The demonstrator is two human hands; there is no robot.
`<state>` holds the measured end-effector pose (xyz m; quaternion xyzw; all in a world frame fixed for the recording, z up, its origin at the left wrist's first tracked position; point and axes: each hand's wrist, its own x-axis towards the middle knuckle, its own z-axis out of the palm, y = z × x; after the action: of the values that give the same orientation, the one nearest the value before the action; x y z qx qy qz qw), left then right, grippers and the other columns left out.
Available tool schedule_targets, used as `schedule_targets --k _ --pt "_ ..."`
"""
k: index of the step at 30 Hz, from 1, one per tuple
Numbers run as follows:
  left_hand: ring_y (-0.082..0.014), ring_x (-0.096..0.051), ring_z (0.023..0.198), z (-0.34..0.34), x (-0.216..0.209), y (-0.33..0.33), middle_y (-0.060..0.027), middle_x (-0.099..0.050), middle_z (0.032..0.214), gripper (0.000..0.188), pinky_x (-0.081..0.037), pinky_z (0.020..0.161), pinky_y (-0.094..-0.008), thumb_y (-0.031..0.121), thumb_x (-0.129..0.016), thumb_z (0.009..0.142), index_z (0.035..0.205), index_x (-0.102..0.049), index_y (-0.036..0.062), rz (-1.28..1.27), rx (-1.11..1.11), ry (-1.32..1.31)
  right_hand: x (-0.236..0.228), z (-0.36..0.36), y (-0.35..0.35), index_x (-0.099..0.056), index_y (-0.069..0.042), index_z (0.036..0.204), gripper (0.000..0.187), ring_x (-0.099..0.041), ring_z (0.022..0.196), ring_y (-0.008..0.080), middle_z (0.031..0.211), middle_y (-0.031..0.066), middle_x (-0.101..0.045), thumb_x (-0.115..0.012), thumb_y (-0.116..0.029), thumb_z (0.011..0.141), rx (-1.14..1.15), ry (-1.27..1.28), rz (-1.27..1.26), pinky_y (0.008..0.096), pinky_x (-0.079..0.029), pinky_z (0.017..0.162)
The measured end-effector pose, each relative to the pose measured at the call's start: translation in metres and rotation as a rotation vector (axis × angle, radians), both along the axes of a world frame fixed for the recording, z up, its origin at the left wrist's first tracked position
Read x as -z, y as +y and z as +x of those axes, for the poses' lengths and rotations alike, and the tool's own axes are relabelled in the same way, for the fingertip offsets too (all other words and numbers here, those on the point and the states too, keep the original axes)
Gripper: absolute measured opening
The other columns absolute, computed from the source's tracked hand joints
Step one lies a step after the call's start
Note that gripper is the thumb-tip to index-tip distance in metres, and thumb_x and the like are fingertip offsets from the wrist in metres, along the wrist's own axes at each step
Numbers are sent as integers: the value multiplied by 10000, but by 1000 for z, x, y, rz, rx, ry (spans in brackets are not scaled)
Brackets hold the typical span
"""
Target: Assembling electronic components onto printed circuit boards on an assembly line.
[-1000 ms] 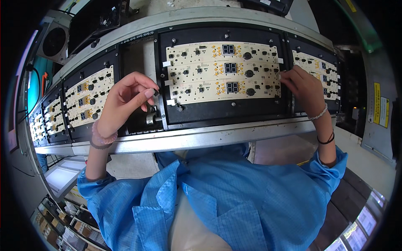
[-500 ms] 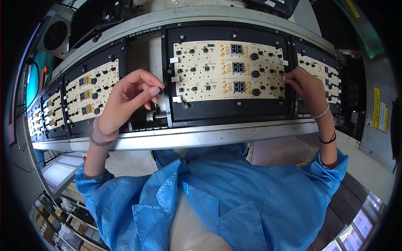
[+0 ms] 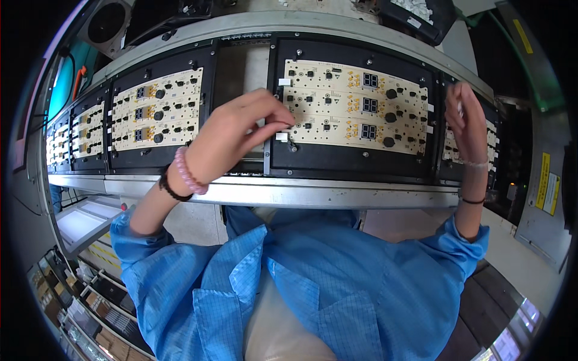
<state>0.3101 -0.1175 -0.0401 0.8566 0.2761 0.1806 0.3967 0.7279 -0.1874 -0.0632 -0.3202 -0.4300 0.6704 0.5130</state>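
Observation:
In front of me a black carrier frame (image 3: 337, 162) holds a cream circuit board panel (image 3: 343, 114) made of three strips. Each strip bears a two-digit display, a round black part and several small black switches. My left hand (image 3: 238, 129) reaches over the frame's left side. Its thumb and forefinger are pinched together at the lowest strip's left end, and the fingertips hide whatever is between them. Off the panel's right edge, my right hand (image 3: 466, 123) is raised over the gap beside the right-hand carrier. Its fingers are curled and blurred, with a whitish spot among them.
More carriers with similar boards (image 3: 158, 114) line the rail to the left, and another board (image 3: 490, 141) lies at the right. A metal rail (image 3: 337, 192) runs along the near side. A black bin with white pieces (image 3: 415, 15) stands at the far right.
My left hand, which held a small black part over the gap, has moved right onto the panel's left end. My right hand has left the panel's right edge. The whole view has shifted.

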Motion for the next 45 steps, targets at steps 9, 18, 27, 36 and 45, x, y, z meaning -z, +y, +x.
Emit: schedule_targets --k 9,18,27,36,45 --pt "-290 -620 832 56 15 -8 -91 -622 886 90 -512 689 -367 57 -602 840 922 -565 52 224 -17 -57 -7 -73 27 -401 12 1306 353 -391 643 27 998 39 -521 -420 -173 1005 155 -37 -314 152 -355 537" --pt "-316 -607 814 75 27 -9 -122 -597 887 126 -498 680 -380 18 -596 826 931 -527 33 222 -9 0 -7 -60 21 -472 28 1302 432 -333 624 3 912 -35 -490 -426 -279 1002 222 -194 -237 147 -293 494" --pt "-306 -602 803 67 24 -7 -105 -572 854 108 -497 678 -381 40 -600 819 905 -535 47 253 8 -16 -21 -89 19 -523 -19 1237 431 -325 597 2 852 -39 -479 -447 -360 985 223 -353 -173 137 -271 464" --pt "-271 -599 792 68 17 -5 -93 -538 818 115 -504 678 -370 48 -557 796 911 -553 54 424 42 106 -12 -76 23 -538 -76 1070 314 -312 529 -2 735 -45 -435 -433 -364 1001 186 -288 -224 137 -284 440" --pt "-307 -618 906 -1 -20 122 -128 -648 953 261 -497 775 -391 110 -579 860 1118 -613 87 764 -141 99 -21 -96 20 -488 -55 1271 343 -432 606 -14 920 -2 -563 -509 -224 973 193 -426 -165 117 -353 485"
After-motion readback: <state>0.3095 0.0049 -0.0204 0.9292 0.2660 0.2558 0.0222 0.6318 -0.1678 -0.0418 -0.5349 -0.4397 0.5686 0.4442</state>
